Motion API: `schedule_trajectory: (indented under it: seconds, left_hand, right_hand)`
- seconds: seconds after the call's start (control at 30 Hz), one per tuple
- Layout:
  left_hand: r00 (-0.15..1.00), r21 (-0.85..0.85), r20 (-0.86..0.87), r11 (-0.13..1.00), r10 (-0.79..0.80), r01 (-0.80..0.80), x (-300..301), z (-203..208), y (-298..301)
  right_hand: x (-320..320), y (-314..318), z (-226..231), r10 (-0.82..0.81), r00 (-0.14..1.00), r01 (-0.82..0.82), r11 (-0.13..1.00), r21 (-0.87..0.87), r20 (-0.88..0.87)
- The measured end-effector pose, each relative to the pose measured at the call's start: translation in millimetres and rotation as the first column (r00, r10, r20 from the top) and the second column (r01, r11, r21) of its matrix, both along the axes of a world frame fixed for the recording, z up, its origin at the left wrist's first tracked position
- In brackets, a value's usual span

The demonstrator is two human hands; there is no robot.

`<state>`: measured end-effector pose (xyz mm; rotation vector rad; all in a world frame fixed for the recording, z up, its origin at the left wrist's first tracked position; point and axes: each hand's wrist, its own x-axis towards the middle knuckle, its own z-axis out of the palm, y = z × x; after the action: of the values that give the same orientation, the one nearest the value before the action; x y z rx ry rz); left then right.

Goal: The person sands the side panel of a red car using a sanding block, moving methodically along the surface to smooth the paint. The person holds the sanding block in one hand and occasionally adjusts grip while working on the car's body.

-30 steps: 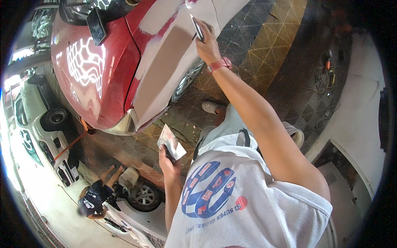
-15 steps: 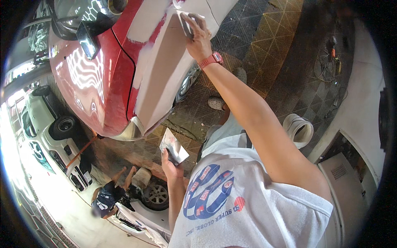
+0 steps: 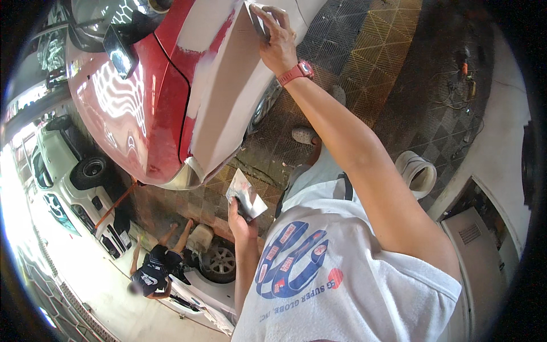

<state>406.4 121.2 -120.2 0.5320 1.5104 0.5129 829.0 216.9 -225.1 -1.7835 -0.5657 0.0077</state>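
At the top of the head view, my right hand presses a flat dark-grey piece with a pale edge against the car's side panel. That panel is covered in pale beige-grey filler or primer, with red paint around it. The fingers lie bent over the piece and hide part of it; its exact kind is unclear. A red watch is on that wrist. Lower down, away from the car, my left hand grips a thin pale plate with greyish-pink smears, its thumb along one side.
The red car's glossy front extends left. A white vehicle stands beyond it. At lower left, another person is beside a wheel and white bodywork. A white bucket-like container and cables with tools lie at right.
My right hand has slid slightly up along the panel with the grey piece. The plate in my left hand appears a little further right. The other person has shifted posture, an arm now stretched out.
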Motion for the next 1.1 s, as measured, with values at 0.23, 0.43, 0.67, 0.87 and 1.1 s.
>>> schedule_trajectory:
  seconds: [0.23,0.43,0.67,0.87,1.1]
  left_hand:
    - [1.0,-0.056,-0.017,0.998,0.024,-0.025,-12,-8,7]
    - [1.0,-0.025,0.006,0.999,0.029,-0.029,-17,-9,11]
    - [0.999,-0.028,-0.011,0.999,0.031,-0.031,-28,-7,14]
    - [0.998,-0.044,-0.055,0.998,0.042,-0.044,-29,-3,13]
    - [0.993,-0.011,0.055,0.994,0.106,-0.106,-34,-2,11]
  right_hand:
    - [-42,11,-12,0.006,0.998,-0.008,1.0,0.028,0.056]
    - [-107,19,-14,0.008,1.0,-0.009,0.999,0.04,0.021]
    - [-174,27,-23,0.026,0.997,-0.024,1.0,0.019,-0.077]
    - [-216,18,-26,0.116,0.991,-0.123,0.987,-0.102,-0.074]
    - [-144,-34,-16,0.054,0.992,-0.071,0.986,-0.15,-0.114]
